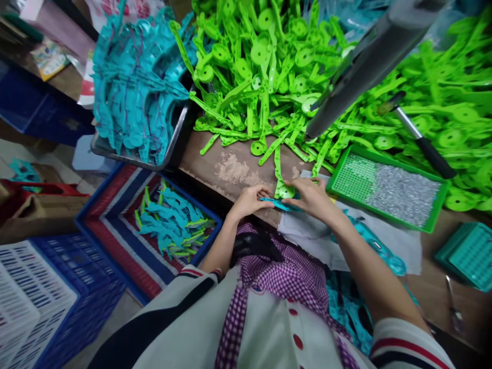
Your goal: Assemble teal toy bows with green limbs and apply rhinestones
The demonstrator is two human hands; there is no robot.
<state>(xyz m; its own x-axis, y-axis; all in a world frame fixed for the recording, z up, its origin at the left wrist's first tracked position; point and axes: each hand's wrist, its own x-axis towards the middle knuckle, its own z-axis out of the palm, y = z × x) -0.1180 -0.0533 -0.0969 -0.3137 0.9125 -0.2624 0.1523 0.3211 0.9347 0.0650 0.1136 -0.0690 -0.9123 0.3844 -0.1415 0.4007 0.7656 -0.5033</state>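
Observation:
At the table's front edge, my left hand point(250, 203) pinches one end of a flat blue plastic part point(277, 204) between thumb and fingers. Closed around the other end is my right hand point(312, 197), its thumb on the blue part. A bright green plastic part with a round end point(285, 191) lies against the blue one, under my right fingertips. Whether the two are joined I cannot tell. Beneath my right wrist is a white cloth point(307, 237), with a longer clear-blue plastic piece point(378, 247) on it.
Green parts point(261, 56) heap across the back. A grey machine arm point(365, 66) slants down there. Right are a green tray point(434, 207) of small metal pieces, a hammer point(426, 141) and a teal basket point(469, 256). Left are blue parts point(134, 87) and a lined crate point(111, 236).

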